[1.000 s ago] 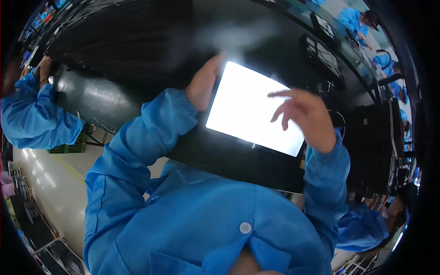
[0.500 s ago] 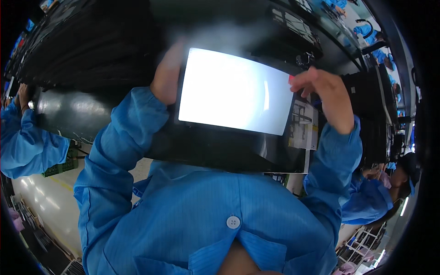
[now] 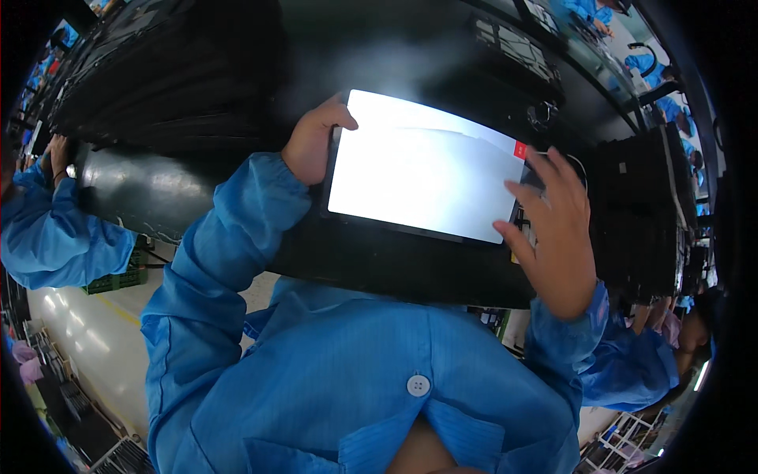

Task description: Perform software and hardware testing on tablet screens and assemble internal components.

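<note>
Centrally, a flat rectangular panel point(image 3: 426, 180) with a bright white face and a dark frame lies between my two hands, just above the glossy black workbench point(image 3: 158, 189). My left hand point(image 3: 313, 141) grips the panel's left edge at about ten o'clock of the view's centre: the fingers are curled together around the frame, the thumb lying over the top corner. My right hand point(image 3: 555, 229) stands at about three o'clock, at the panel's right edge; its fingers are spread, the fingertips point(image 3: 505, 231) touching the lower right corner of the lit face, and it clasps nothing fully. A small red tab point(image 3: 519, 149) marks the panel's upper right corner, at two o'clock. Both my forearms wear blue sleeves point(image 3: 237, 229). At nine o'clock, a co-worker's blue sleeve point(image 3: 55, 237) rests against the bench end. At three o'clock, beyond my right hand, stand dark stacked racks point(image 3: 639, 213).
</note>
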{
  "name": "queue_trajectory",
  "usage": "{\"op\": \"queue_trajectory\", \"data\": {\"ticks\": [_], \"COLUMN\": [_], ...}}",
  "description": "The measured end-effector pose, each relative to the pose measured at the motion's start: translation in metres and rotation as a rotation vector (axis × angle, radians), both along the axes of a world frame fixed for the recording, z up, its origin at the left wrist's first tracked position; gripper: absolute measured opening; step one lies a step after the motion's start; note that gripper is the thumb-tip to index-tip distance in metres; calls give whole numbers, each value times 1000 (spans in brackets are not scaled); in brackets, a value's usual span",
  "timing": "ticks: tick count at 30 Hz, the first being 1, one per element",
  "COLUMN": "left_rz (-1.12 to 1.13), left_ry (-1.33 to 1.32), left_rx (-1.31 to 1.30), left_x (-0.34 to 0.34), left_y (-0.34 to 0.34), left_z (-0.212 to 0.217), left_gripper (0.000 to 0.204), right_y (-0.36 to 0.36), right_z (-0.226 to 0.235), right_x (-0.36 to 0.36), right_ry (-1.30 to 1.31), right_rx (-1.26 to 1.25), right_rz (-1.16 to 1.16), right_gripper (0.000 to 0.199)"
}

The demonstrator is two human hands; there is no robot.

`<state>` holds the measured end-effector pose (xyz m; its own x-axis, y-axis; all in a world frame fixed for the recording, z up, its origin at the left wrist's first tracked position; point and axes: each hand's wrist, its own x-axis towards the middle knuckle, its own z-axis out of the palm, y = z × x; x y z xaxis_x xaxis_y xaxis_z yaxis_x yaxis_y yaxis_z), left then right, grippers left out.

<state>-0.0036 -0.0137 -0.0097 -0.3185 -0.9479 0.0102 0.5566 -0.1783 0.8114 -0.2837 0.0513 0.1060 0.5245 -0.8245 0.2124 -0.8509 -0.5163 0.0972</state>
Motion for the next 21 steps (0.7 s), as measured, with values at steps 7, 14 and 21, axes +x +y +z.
{"op": "queue_trajectory", "data": {"ticks": [7, 14, 21], "left_rz": [92, 84, 118], "left_ry": [-331, -338, -312], "left_rx": [55, 199, 126], "left_x": [-8, -10, -14], "left_y": [1, -1, 8], "left_z": [13, 15, 20], "left_gripper": [59, 66, 60], "right_y": [-35, -55, -84], "right_z": [-25, -37, -44], "right_x": [53, 60, -22], "right_ry": [-171, -353, -1149], "right_rx": [77, 69, 93], "right_rz": [473, 590, 567], "right_gripper": [34, 19, 46]}}
